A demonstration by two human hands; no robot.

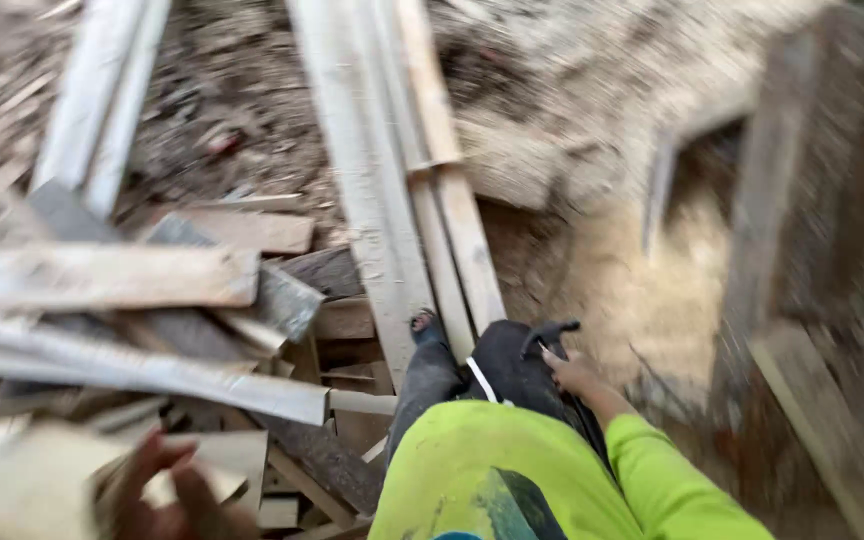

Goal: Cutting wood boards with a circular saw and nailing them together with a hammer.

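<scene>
The view is blurred by motion. My left hand (157, 495) is at the bottom left with its fingers apart, just over pale scraps in a pile of wooden boards (142, 330). My right hand (574, 375), in a bright yellow-green sleeve (667, 480), lies against my dark trouser leg (512, 375), touching a dark curved thing (549, 335). Whether it grips that thing is unclear. My foot (422, 325) rests on long pale planks (392, 200) that run away from me.
Grey and pale boards lie criss-crossed at the left, two long ones (102, 100) leaning at the top left. Sawdust and wood chips (642, 290) cover the ground at the centre right. A dark wooden frame (802, 220) stands at the right.
</scene>
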